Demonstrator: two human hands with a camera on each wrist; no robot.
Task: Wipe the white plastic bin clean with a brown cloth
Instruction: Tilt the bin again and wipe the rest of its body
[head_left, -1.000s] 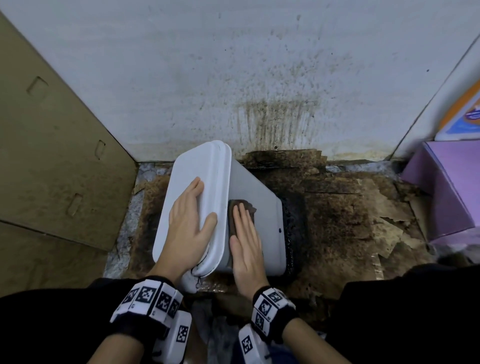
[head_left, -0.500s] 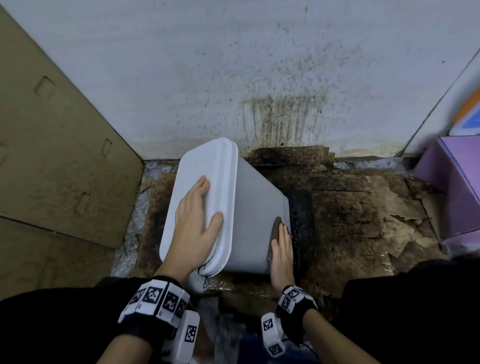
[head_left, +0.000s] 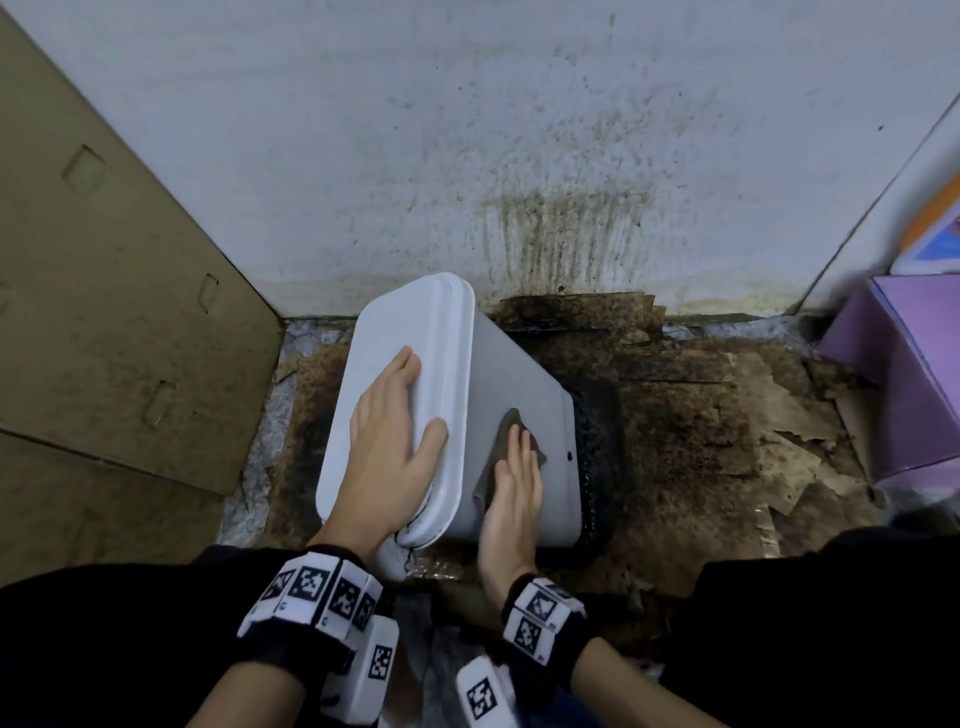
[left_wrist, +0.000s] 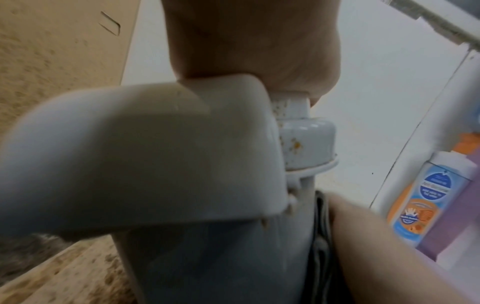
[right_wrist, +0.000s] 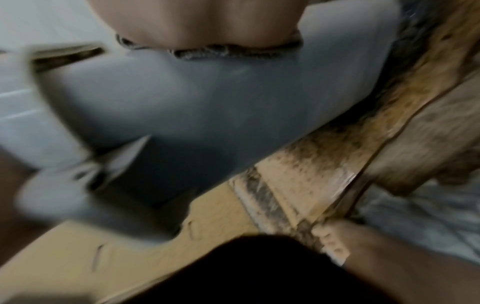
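On the stained floor, the left hand (head_left: 393, 447) lies flat, fingers spread, on the tilted white bin's (head_left: 524, 395) lid. The right hand (head_left: 511, 493), fingers straight, presses the brown cloth (head_left: 501, 452) against its side.

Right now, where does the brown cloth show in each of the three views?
Head: cloth at centre, under the right hand on the bin's side.
Left wrist: a dark folded edge at lower right, between bin and right hand.
Right wrist: a frayed strip along the top, under the hand.
Shared landmark: the bin's side wall.
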